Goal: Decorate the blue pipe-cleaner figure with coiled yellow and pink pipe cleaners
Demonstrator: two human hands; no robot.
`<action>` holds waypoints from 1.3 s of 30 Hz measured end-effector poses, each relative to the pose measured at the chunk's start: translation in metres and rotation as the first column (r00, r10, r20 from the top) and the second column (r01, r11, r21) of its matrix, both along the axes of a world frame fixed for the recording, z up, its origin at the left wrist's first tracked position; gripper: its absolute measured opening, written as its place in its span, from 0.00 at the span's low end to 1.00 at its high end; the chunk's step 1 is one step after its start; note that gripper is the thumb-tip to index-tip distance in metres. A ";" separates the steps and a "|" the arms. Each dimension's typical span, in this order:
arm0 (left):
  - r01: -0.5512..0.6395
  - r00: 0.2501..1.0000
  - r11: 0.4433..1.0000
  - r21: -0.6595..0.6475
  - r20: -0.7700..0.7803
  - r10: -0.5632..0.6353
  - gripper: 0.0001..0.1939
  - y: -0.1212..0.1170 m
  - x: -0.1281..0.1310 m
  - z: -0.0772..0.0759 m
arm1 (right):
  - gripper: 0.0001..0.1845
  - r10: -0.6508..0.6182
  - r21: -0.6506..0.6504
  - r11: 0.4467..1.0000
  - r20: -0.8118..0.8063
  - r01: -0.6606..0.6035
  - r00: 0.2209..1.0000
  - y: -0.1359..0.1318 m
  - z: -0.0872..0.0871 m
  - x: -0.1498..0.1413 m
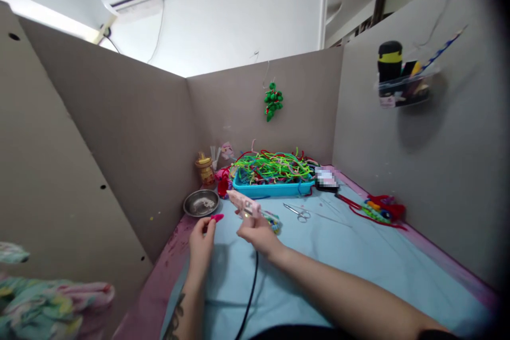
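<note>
My right hand (258, 232) is wrapped round the handle of a pink glue gun (244, 204), whose nozzle points up and to the left. A black cord (252, 289) runs from it down toward me. Between thumb and finger, my left hand (202, 234) pinches a small bright pink piece (217, 217), fuzzy-looking and too small to name surely. The pink piece and the nozzle are apart. Just beyond my left hand stands a round metal bowl (201, 203) with some whitish bits in it. Behind my right hand, a small multicoloured item (274, 222) is partly hidden.
A blue tray (274, 189) heaped with coloured pipe cleaners (274, 166) stands at the back. Scissors (299, 213) lie right of centre. Red and green pieces (384, 208) lie at the right edge. Grey partitions (263, 133) enclose the table; a clear holder (406, 90) hangs on the right one.
</note>
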State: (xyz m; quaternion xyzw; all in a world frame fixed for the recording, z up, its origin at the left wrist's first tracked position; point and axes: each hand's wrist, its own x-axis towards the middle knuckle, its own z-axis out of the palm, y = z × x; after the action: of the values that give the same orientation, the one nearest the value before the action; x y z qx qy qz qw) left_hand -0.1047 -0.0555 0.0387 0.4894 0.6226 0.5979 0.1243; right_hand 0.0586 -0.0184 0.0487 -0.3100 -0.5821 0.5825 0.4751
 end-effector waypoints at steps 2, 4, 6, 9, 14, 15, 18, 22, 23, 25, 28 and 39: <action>0.025 0.999 0.999 0.033 -0.038 -0.024 0.16 0.013 0.001 -0.010 | 0.21 0.038 0.093 0.995 0.050 -0.042 0.998 0.011 -0.012 0.011; 0.040 0.996 0.998 0.043 -0.086 -0.036 0.15 0.019 -0.001 -0.021 | 0.20 0.080 0.077 0.993 0.100 -0.088 0.992 0.016 -0.025 0.014; 0.044 0.990 0.998 0.039 -0.138 -0.039 0.14 0.021 -0.004 -0.029 | 0.19 0.115 0.058 0.990 0.147 -0.125 0.982 0.017 -0.035 0.014; 0.036 0.974 0.999 0.037 -0.226 -0.027 0.13 0.021 -0.006 -0.034 | 0.15 0.144 0.068 0.984 0.221 -0.163 0.964 0.017 -0.045 0.010; 0.036 0.945 0.999 0.039 -0.328 -0.022 0.13 0.020 -0.003 -0.034 | 0.16 0.104 0.057 0.990 0.312 -0.128 0.944 0.018 -0.048 0.009; 0.036 0.942 0.999 0.038 -0.335 -0.021 0.13 0.020 -0.002 -0.034 | 0.17 0.106 0.046 0.991 0.311 -0.126 0.944 0.018 -0.049 0.009; 0.034 0.940 0.999 0.035 -0.341 -0.020 0.13 0.020 -0.002 -0.035 | 0.17 0.121 0.050 0.989 0.299 -0.142 0.947 0.017 -0.049 0.009; 0.031 0.939 0.999 0.024 -0.342 -0.021 0.13 0.021 -0.003 -0.037 | 0.18 0.136 0.053 0.986 0.299 -0.159 0.945 0.016 -0.050 0.008; 0.031 0.939 0.999 0.022 -0.342 -0.022 0.13 0.021 -0.003 -0.038 | 0.17 0.137 0.052 0.986 0.304 -0.160 0.943 0.016 -0.051 0.008; 0.035 0.940 0.999 0.019 -0.339 -0.026 0.13 0.021 -0.004 -0.038 | 0.17 0.135 0.052 0.986 0.321 -0.160 0.937 0.017 -0.051 0.009; 0.032 0.943 0.999 0.022 -0.332 -0.023 0.13 0.021 -0.003 -0.038 | 0.17 0.135 0.058 0.985 0.340 -0.164 0.931 0.017 -0.051 0.009; 0.028 0.942 1.000 0.014 -0.334 -0.021 0.14 0.020 -0.002 -0.036 | 0.16 0.141 0.099 0.977 0.366 -0.189 0.920 0.012 -0.043 0.011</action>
State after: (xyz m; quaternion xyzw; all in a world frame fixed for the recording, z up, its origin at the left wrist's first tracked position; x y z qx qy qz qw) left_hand -0.1064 -0.0356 0.0024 0.5925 0.6228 0.5105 0.0198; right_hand 0.0700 -0.0062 0.0056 -0.3283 -0.7200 0.5145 0.3302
